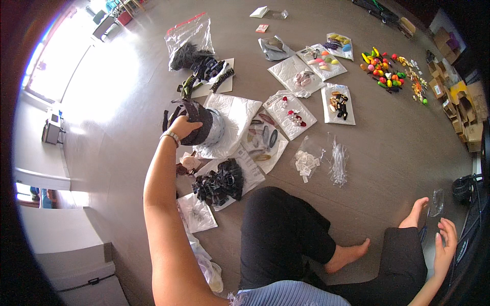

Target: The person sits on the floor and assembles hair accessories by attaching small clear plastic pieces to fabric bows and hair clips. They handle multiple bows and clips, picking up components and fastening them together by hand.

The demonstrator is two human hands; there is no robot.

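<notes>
My left hand (185,128) reaches out at the left, its thumb and fingers closed around a dark curved fabric piece (196,109), perhaps a hat or wide headband. A pale blue patterned piece (216,126) shows beside it, resting on a white padded mailer (237,109). Just beyond lie dark, camouflage-like straps (190,85). Nearer me is a heap of black ruffled hair ties (219,183). My right hand (445,244) is raised at the right by my foot, fingers loosely apart and nothing seen in them. A clear plastic wrapper (436,202) is close to it.
White mailers bear oval hair clips (265,136), red-and-white pieces (294,117) and other small accessories. Toy fruit (382,69) lies scattered at the far right, beside cardboard boxes (462,107). White tags (306,163) and clear plastic fasteners (338,163) lie ahead of my knees.
</notes>
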